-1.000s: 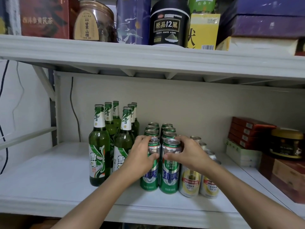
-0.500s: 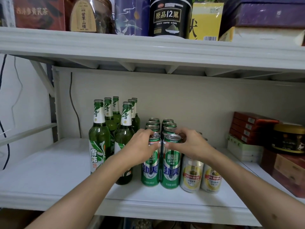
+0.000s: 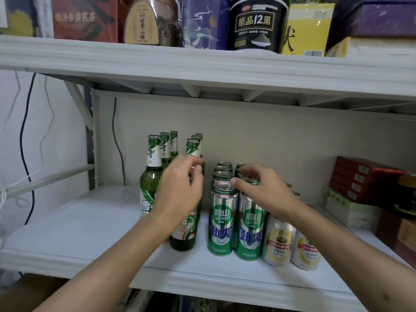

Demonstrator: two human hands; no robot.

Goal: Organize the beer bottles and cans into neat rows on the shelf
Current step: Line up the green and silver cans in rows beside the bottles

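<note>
Left hand [image 3: 180, 190] left its can; grip loose. Right hand [image 3: 261, 188] seemingly touches green cans [image 3: 247, 224].

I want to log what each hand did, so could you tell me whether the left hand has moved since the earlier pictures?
Yes. The left hand has left the front green can and shifted left, now in front of the green bottles.

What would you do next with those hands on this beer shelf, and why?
Probably close the left hand round the nearer front green glass bottle and nudge it back: it stands nearer the white shelf edge than the other front green glass bottle, while the green cans look lined up.
</note>
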